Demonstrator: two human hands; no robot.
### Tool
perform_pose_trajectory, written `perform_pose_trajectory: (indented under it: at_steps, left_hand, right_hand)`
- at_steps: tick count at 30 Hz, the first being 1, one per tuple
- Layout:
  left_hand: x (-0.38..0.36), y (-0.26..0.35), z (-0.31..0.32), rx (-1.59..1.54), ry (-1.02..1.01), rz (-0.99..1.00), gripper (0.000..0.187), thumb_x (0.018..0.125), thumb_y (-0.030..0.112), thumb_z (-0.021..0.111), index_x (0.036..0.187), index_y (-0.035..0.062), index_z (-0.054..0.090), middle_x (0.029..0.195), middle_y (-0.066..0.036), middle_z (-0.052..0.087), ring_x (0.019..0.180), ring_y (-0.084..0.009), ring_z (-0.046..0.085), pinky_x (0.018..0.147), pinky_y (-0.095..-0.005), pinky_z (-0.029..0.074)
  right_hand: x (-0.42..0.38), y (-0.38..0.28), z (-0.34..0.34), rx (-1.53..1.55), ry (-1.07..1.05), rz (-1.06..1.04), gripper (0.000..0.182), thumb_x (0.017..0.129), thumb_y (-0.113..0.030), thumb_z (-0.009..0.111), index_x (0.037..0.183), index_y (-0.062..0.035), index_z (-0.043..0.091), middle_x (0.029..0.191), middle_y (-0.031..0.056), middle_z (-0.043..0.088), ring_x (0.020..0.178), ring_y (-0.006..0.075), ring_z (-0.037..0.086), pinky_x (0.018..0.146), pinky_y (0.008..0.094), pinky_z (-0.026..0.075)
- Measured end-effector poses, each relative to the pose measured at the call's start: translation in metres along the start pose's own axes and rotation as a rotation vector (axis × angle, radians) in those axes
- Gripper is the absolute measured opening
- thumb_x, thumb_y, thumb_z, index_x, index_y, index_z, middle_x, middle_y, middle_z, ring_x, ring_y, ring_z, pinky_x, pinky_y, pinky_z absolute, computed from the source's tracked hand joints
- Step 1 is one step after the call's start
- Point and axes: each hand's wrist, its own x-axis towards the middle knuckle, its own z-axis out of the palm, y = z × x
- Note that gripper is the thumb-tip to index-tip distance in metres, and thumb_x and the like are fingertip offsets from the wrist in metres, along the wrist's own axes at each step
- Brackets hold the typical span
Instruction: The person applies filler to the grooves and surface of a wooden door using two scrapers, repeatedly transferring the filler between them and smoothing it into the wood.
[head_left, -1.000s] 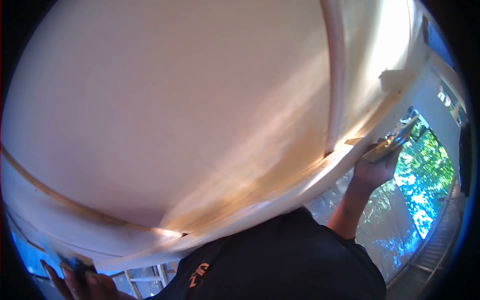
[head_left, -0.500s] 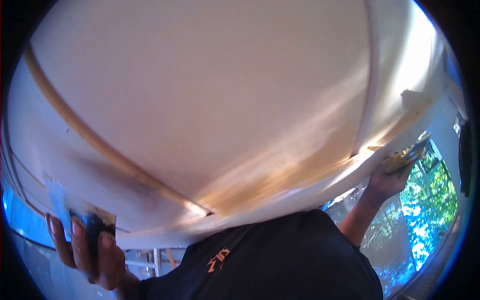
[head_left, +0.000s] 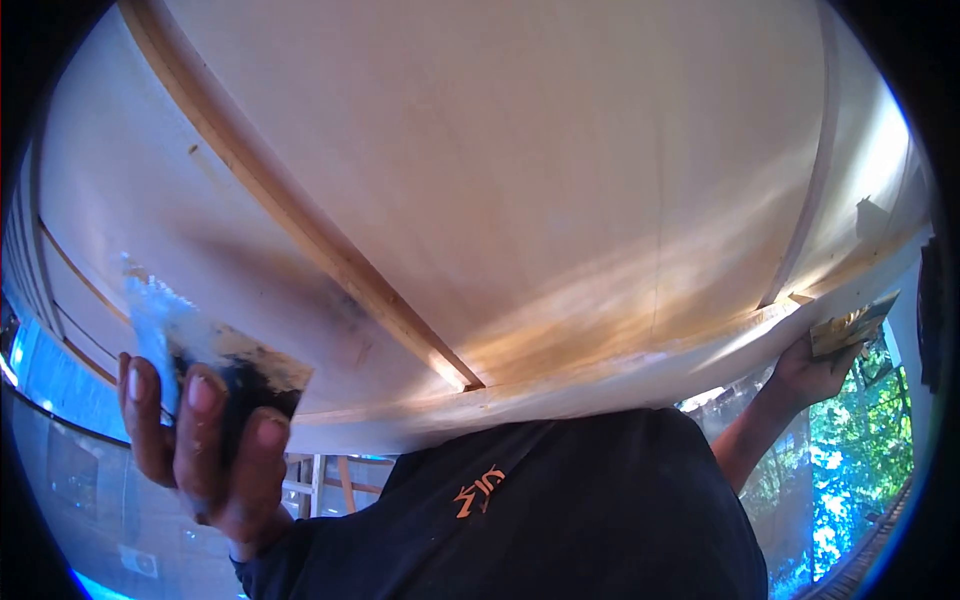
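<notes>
My left hand (head_left: pixel 225 440) is closed around the dark grip of a wide putty knife (head_left: pixel 262 360). Its blade is smeared with pale filler and tilts up close under the white overhead panel (head_left: pixel 480 180). Out to the right, my right hand (head_left: pixel 808 375) is raised and closed on a flat scraper (head_left: pixel 850 328) coated with yellowish filler, near the panel's edge. A wooden strip (head_left: pixel 300 235) runs diagonally across the panel between the hands, with brownish patches beside its lower end.
A second strip (head_left: pixel 805 200) crosses the panel on the right. Green foliage (head_left: pixel 860 430) shows outside at the lower right. A blue sheet (head_left: pixel 75 385) hangs at the left, and a pale frame (head_left: pixel 320 480) stands behind my sleeve.
The view has shifted, so the panel strips lie further right. My left hand and putty knife appear higher and further right; my right hand appears slightly further right, still gripping the scraper.
</notes>
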Motion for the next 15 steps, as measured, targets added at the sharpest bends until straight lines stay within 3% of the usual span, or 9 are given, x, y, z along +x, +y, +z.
perform_pose_trajectory:
  at_steps: [2,7,10,15]
  left_hand:
    - [0.008,0.004,0.012,-0.118,0.138,0.035,0.028,0.079,0.018,0.068,0.106,0.0197,0.06,0.119,-0.006,0.059,0.12,-0.0369,0.047,0.098,-0.0558,0.042]
    - [0.011,0.033,0.008,-0.214,-0.104,0.139,0.023,0.078,0.023,0.068,0.1,0.0255,0.07,0.117,0.008,0.061,0.12,-0.0222,0.05,0.105,-0.0525,0.036]
    - [0.012,0.043,0.018,-0.128,-0.187,0.322,0.025,0.081,0.021,0.064,0.106,0.0232,0.069,0.124,0.007,0.057,0.121,-0.0192,0.05,0.108,-0.0504,0.032]
    - [0.021,0.051,0.023,-0.093,-0.197,0.437,0.032,0.076,0.014,0.065,0.107,0.017,0.068,0.123,0.005,0.057,0.123,-0.0204,0.049,0.109,-0.0487,0.031]
  right_hand:
    - [0.0,-0.004,0.015,-0.02,0.031,0.001,0.047,0.1,-0.026,0.035,0.138,0.0017,0.033,0.138,0.0185,0.04,0.126,0.0302,0.042,0.109,0.0451,0.033]
    - [0.001,0.009,0.009,0.03,0.03,0.014,0.048,0.1,-0.027,0.037,0.139,0.0014,0.032,0.14,0.0177,0.038,0.127,0.0301,0.041,0.11,0.0452,0.03]
    - [0.003,0.017,0.002,0.16,0.015,0.047,0.047,0.1,-0.025,0.039,0.138,0.0014,0.034,0.141,0.0162,0.039,0.129,0.0289,0.04,0.111,0.0433,0.029]
    - [0.003,0.019,0.01,0.262,-0.036,0.036,0.044,0.1,-0.022,0.04,0.137,0.002,0.036,0.139,0.0155,0.042,0.128,0.0273,0.041,0.111,0.0426,0.029]
